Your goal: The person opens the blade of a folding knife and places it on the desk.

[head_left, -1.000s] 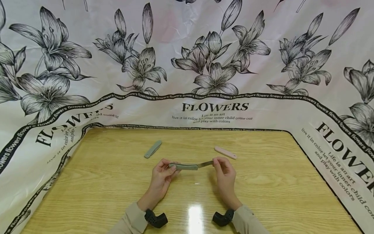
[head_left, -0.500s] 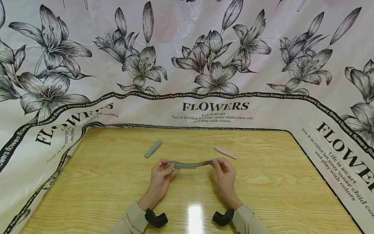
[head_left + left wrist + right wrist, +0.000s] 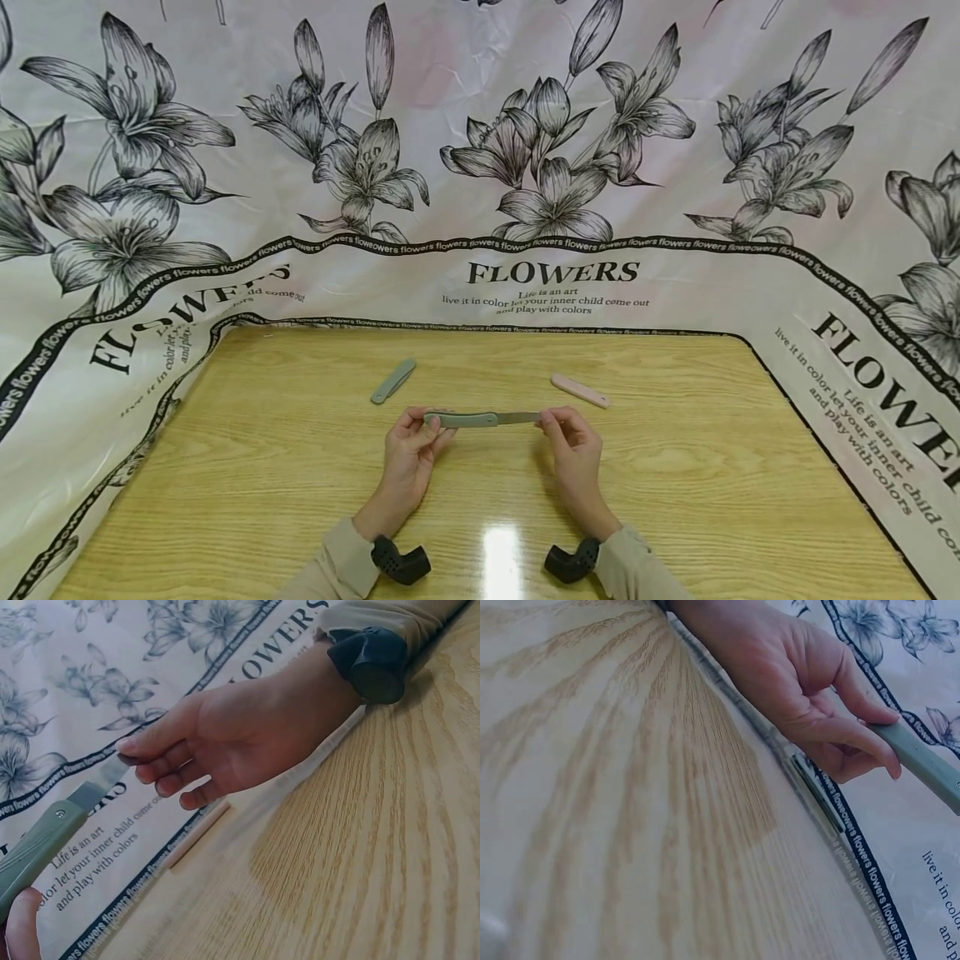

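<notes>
A folding knife with a green handle (image 3: 467,420) and a metal blade (image 3: 517,417) is held level above the table, blade swung out nearly in line with the handle. My left hand (image 3: 407,457) grips the handle's left end, thumb on the near side. At the other end my right hand (image 3: 577,457) pinches the blade's tip between thumb and forefinger. The left wrist view shows the pivot pin on the handle (image 3: 45,844) and the right fingertips (image 3: 129,750) at the tip. Farther back lie a green folded knife (image 3: 393,382) and a pink folded knife (image 3: 580,391).
The wood-grain table (image 3: 712,467) stretches out around both hands. A floral-printed cloth (image 3: 555,292) stands up behind the table and along both sides. Each wrist wears a black device, the left one (image 3: 401,561) and the right one (image 3: 572,559) near the sleeves.
The blade has turned from an angle to nearly straight with the handle. Both hands and the knife have shifted slightly left. The two folded knives have stayed put.
</notes>
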{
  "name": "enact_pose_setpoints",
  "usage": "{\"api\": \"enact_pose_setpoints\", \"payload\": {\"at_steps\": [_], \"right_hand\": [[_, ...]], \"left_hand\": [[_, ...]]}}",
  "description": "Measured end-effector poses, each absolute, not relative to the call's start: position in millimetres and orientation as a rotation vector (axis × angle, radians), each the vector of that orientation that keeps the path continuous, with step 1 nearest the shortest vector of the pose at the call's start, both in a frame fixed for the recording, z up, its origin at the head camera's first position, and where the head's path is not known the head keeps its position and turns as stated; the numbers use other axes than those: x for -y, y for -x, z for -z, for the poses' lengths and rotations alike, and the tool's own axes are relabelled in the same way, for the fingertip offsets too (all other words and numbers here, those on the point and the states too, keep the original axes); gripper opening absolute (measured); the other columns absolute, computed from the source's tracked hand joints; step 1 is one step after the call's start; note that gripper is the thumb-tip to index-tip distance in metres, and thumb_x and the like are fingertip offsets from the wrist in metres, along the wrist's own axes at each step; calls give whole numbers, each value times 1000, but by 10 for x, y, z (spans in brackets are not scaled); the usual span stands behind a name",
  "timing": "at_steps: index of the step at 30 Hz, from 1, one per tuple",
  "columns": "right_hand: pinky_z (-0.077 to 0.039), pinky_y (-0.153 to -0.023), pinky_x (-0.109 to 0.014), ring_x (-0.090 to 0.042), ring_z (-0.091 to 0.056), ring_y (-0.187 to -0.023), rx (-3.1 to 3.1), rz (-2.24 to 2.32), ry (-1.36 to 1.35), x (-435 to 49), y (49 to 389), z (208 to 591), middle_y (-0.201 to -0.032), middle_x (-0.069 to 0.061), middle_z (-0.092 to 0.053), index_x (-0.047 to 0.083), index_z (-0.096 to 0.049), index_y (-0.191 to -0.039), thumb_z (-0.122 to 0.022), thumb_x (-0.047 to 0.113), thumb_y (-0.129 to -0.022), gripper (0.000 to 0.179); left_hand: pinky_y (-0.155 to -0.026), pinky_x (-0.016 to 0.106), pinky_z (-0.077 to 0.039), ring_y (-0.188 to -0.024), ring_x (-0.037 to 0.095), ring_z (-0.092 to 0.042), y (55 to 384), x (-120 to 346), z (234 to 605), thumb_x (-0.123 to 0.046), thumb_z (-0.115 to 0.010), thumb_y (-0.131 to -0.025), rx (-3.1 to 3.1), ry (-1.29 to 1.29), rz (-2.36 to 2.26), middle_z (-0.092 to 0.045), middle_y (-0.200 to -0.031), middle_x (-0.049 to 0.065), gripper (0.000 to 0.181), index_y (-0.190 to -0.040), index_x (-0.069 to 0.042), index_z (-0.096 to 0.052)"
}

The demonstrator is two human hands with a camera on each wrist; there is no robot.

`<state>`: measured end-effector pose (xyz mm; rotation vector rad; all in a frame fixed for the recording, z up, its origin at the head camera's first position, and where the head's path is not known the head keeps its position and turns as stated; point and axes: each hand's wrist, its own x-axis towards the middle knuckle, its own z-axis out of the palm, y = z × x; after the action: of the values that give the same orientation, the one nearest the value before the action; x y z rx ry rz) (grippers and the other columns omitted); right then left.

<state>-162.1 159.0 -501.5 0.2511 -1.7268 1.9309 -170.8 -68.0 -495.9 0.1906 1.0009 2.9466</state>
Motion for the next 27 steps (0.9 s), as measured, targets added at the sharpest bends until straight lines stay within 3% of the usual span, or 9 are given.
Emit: {"api": "enact_pose_setpoints", "payload": {"at_steps": [8, 13, 19, 27], "right_hand": [[-52, -71, -21, -15, -65, -78, 1763, -1913, -193, -1586, 1595, 5009, -85, -13, -69, -11, -65, -93, -61, 2, -98, 14], [-54, -75, -23, -13, -65, -80, 1778, -1934, -124, -1596, 1597, 5010, -87, -19, -68, -12, -66, -94, -61, 4, -98, 17], [-54, -73, -23, -12, -65, -79, 1874, -1910, -42, -1629, 1579, 5011, -84, -7, -70, -8, -69, -93, -65, 8, -97, 17], [-50, -65, -20, -15, -64, -77, 2034, -1862, -60, -1750, 1503, 5026, -85, -10, -70, -1, -72, -91, -69, 7, -94, 9]], "left_hand": [[-88, 35, -55, -96, 21, -69, 1724, 681, 4972, 16, -50, -96, -1059, -170, -2935, -61, -100, 12, 21, -94, -4, -57], [-86, 36, -55, -90, 18, -68, 1724, 679, 4980, 13, -59, -93, -1239, -218, -2906, -60, -95, 9, 16, -98, -2, -57], [-77, 32, -59, -80, 16, -67, 1698, 746, 4989, 8, -69, -88, -1541, -275, -2804, -62, -91, 8, 27, -106, 14, -50], [-74, 38, -60, -78, 19, -67, 1671, 882, 5034, 9, -69, -87, -1746, -374, -2611, -61, -91, 13, 34, -110, 25, -49]]}}
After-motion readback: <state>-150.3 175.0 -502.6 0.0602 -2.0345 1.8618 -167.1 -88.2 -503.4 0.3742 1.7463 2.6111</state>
